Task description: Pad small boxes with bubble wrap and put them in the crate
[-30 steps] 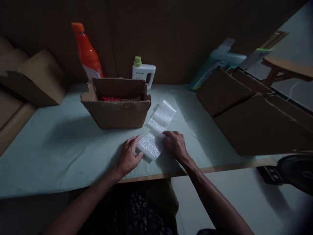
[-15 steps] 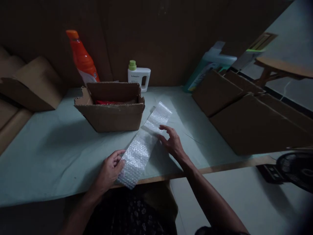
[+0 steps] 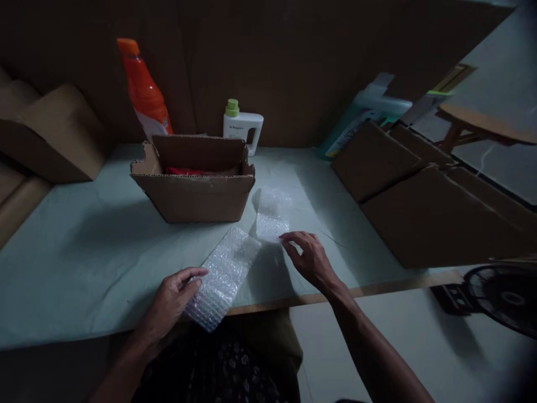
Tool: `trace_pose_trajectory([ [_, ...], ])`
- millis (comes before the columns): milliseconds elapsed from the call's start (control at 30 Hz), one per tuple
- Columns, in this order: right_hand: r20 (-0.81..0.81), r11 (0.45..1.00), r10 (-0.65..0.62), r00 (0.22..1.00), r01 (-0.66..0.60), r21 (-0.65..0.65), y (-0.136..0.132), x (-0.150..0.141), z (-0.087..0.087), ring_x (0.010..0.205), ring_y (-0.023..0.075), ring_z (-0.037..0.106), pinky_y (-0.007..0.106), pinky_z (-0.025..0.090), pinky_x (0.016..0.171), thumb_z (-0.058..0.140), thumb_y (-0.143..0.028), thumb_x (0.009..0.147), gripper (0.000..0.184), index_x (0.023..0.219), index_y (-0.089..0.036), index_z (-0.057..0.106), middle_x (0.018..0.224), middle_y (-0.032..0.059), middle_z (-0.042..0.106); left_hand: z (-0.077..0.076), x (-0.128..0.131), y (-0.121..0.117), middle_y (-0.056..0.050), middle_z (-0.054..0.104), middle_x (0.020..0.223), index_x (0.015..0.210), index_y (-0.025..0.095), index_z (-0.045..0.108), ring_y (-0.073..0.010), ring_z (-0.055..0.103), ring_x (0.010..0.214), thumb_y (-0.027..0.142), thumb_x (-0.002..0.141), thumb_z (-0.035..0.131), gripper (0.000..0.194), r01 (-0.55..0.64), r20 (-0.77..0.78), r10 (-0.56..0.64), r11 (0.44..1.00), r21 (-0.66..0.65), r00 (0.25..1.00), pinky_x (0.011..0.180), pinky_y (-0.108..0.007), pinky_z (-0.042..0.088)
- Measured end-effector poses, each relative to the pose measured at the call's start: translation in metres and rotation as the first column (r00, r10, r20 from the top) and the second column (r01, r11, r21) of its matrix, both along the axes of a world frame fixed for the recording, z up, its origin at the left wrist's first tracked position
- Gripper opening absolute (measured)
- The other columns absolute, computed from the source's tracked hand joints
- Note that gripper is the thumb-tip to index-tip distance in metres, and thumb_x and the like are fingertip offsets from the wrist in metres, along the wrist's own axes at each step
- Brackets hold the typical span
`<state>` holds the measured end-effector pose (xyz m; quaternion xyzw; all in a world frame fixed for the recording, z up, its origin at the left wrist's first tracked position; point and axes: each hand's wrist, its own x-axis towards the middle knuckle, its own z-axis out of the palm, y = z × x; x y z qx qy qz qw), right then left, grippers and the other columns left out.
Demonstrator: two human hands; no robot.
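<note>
Two bare hands (image 3: 172, 296) (image 3: 310, 257) and two clear plastic bubble-wrap panels (image 3: 229, 274) (image 3: 273, 210)
Three plastic bottles: one tall orange-red bottle (image 3: 146, 95), one white green-capped bottle (image 3: 237, 127), one teal bottle (image 3: 350, 127). One open brown cardboard box (image 3: 201, 197) stands apart; the brown cardboard boxes (image 3: 75, 131) (image 3: 453, 224) at either side overlap too much to count. One round black fan (image 3: 505, 296), one wooden stool (image 3: 489, 120).

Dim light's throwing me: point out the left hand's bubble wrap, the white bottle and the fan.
Bubble wrap (image 3: 226, 271): head view, bubbled face beside the left hand (image 3: 170, 296).
White bottle (image 3: 236, 127): head view, printed front.
Fan (image 3: 512, 299): head view, round head's middle.
</note>
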<state>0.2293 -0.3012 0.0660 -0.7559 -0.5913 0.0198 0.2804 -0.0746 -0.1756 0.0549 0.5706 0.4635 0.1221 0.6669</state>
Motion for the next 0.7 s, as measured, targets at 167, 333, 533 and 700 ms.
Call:
trace_pose_trajectory([
  [167,-0.137,0.994,0.096,0.986,-0.089,0.056,-0.005,-0.050,0.015,0.089,0.0222,0.070,0.038,0.047,0.082,0.055,-0.023,0.097,0.011,0.094,-0.024,0.066,0.095,0.0040,0.077,-0.005,0.009,-0.005,0.001,0.059,0.069,0.111,0.012,0.069,-0.0129,0.049,0.060,0.049,0.069,0.070,0.056,0.079,0.043,-0.076,0.995,-0.062,0.996,0.059,-0.025,0.038],
  [333,-0.070,0.975,0.218,0.973,-0.221,-0.034,0.019,-0.093,-0.007,0.085,0.0231,0.068,0.039,0.045,0.080,0.057,-0.015,0.093,0.012,0.087,-0.022,0.066,0.087,0.0058,0.076,-0.010,0.011,-0.020,0.000,0.061,0.073,0.109,0.015,0.066,-0.0127,0.052,0.060,0.044,0.075,0.066,0.044,0.139,0.083,-0.130,0.983,-0.121,0.988,0.058,-0.025,0.039],
  [533,-0.132,0.927,0.367,0.921,-0.374,-0.032,0.014,-0.100,-0.012,0.094,0.0217,0.069,0.040,0.044,0.087,0.055,-0.011,0.092,0.014,0.095,-0.021,0.065,0.104,0.0068,0.076,-0.014,0.006,-0.025,0.004,0.057,0.074,0.101,0.019,0.057,-0.0103,0.051,0.059,0.040,0.072,0.067,0.037,0.091,0.149,-0.066,0.982,-0.167,0.987,0.056,-0.023,0.041],
  [700,-0.185,0.885,0.458,0.870,-0.465,0.002,0.006,-0.096,-0.013,0.104,0.0205,0.069,0.041,0.044,0.092,0.053,-0.011,0.094,0.015,0.097,-0.021,0.063,0.114,0.0061,0.075,-0.015,0.005,-0.021,0.008,0.045,0.065,0.084,0.020,0.050,-0.0082,0.041,0.055,0.036,0.071,0.065,0.025,0.123,0.137,-0.103,0.981,-0.147,0.985,0.052,-0.021,0.034],
])
